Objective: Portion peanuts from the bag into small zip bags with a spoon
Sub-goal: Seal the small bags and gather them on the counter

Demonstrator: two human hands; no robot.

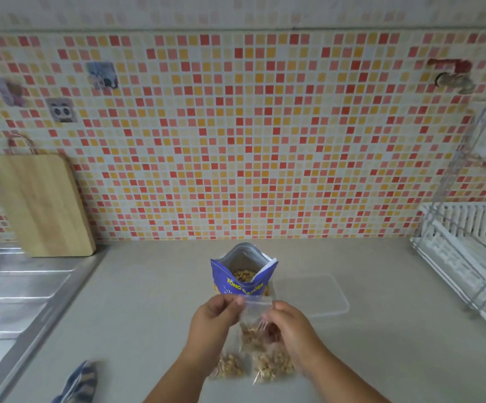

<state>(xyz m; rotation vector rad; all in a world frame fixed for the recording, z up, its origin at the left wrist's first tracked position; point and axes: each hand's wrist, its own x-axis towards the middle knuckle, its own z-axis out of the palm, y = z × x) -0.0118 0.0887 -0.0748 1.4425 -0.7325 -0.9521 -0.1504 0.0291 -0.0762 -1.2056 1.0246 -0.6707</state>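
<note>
Orange, red and cream mosaic tiles cover the wall (236, 141) behind a pale grey worktop (148, 301). Near the middle of the worktop stands a blue foil peanut bag (243, 283) with yellow lettering, upright, its top torn open and tan peanuts (243, 275) showing inside.

Just in front of it, both hands hold up a small clear zip bag (254, 312). The left hand (211, 318) has its grip pinched on the bag's upper left corner, thumb and fingers closed on the plastic. The right hand (291, 324) has its grip clamped on the bag's right edge. Some peanuts sit in the bag's lower part.

Below the hands, two filled zip bags (230, 366) of peanuts lie flat on the worktop, side by side, close to the forearms.

A clear rectangular plastic lid (314, 295) lies flat just right of the blue bag. A pale wooden chopping board (41, 205) leans on the wall at the left, above a ribbed steel sink drainer (18, 286). A white wire dish rack (468, 257) stands at the right edge. A blue striped cloth (80, 382) lies at the lower left, well apart from the bags.
</note>
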